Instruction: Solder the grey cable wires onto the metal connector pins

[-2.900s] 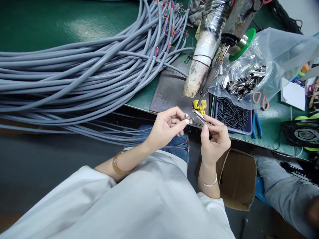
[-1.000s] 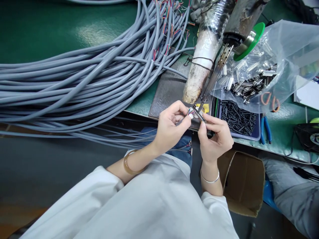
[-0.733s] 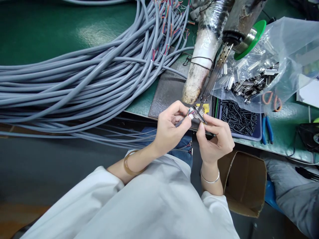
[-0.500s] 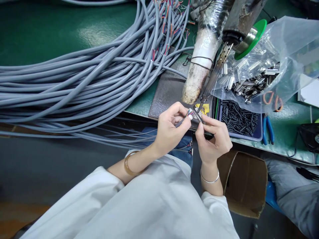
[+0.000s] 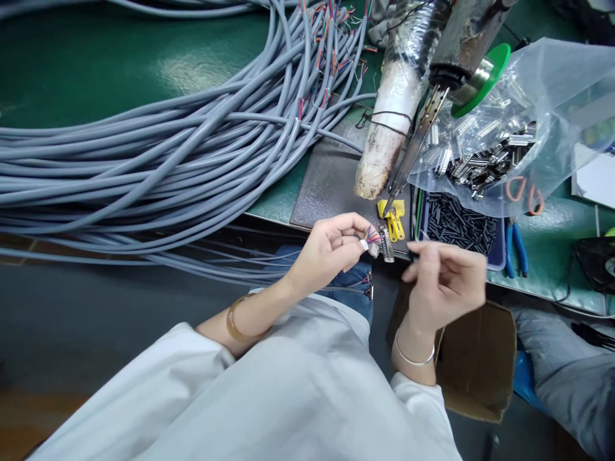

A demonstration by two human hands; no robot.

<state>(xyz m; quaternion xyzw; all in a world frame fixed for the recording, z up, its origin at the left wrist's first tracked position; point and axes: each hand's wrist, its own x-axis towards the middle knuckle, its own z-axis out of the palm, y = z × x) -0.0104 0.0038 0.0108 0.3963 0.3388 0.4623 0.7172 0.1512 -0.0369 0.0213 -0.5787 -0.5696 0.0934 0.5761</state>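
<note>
My left hand (image 5: 334, 246) is closed in a pinch on the end of a grey cable, where coloured wires (image 5: 371, 235) fan out of a white band. These wires run into a small metal multi-pin connector (image 5: 385, 245), which hangs just beyond my fingertips. My right hand (image 5: 444, 275) is apart from the connector, to its right, near the bench edge. Its fingers are loosely bent and spread, slightly blurred, and I see no object in them. Above the connector points the tip of a soldering iron (image 5: 413, 147), over a yellow clip (image 5: 394, 221).
Many grey cables (image 5: 192, 141) with stripped ends cover the left of the bench. On the right are a tray of black tubes (image 5: 461, 224), a plastic bag of connectors (image 5: 500, 153), a green solder spool (image 5: 490, 80), blue-handled pliers (image 5: 516, 250) and a cardboard box (image 5: 475, 358) below.
My right hand has let go of the connector and moved right. My left hand has brought the connector slightly down and turned it more upright, leaving the yellow clip in plain view.
</note>
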